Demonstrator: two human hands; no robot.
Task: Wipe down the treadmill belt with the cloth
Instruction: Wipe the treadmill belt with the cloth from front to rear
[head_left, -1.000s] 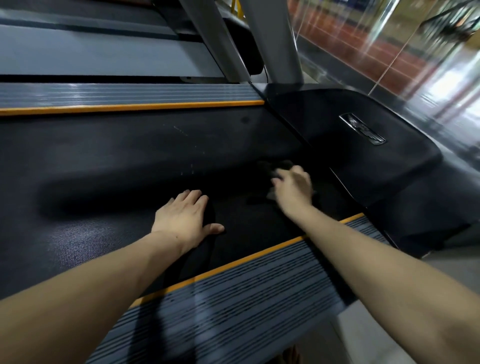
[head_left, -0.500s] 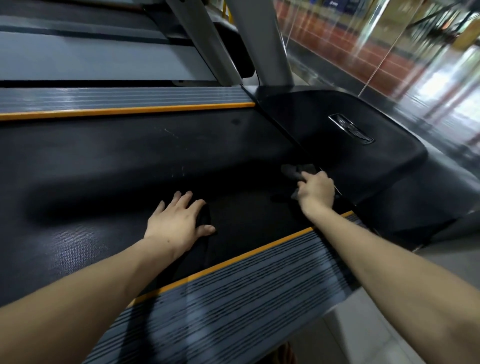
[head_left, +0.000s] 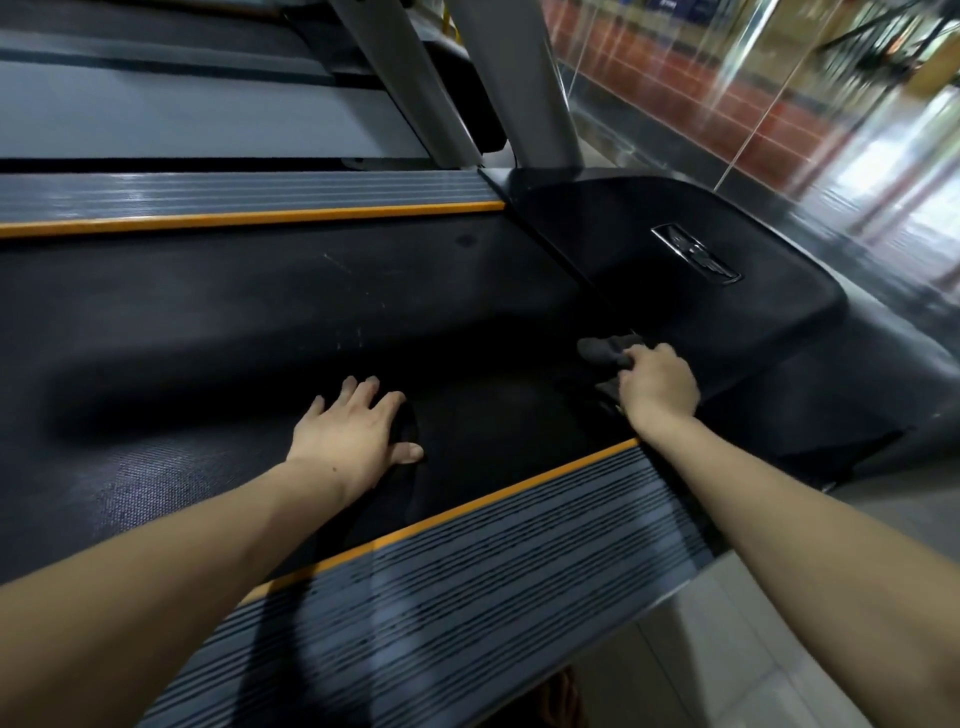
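Note:
The black treadmill belt (head_left: 218, 322) runs across the middle of the view between two orange-edged side rails. My left hand (head_left: 353, 441) rests flat on the belt with fingers straight and spread. My right hand (head_left: 657, 387) grips a dark grey cloth (head_left: 600, 351) at the belt's right end, where it meets the black motor cover (head_left: 675, 291). Part of the cloth sticks out past my fingers; the rest is hidden under my hand.
The near ribbed grey side rail (head_left: 493, 571) lies under my forearms, the far rail (head_left: 234, 195) beyond the belt. Two grey uprights (head_left: 514, 83) rise behind the motor cover. A glass wall (head_left: 727, 78) stands at the right. Pale floor tiles (head_left: 727, 649) show bottom right.
My right hand has slid the cloth along the belt to the right, up to the edge of the motor cover. My left hand has stayed flat in place.

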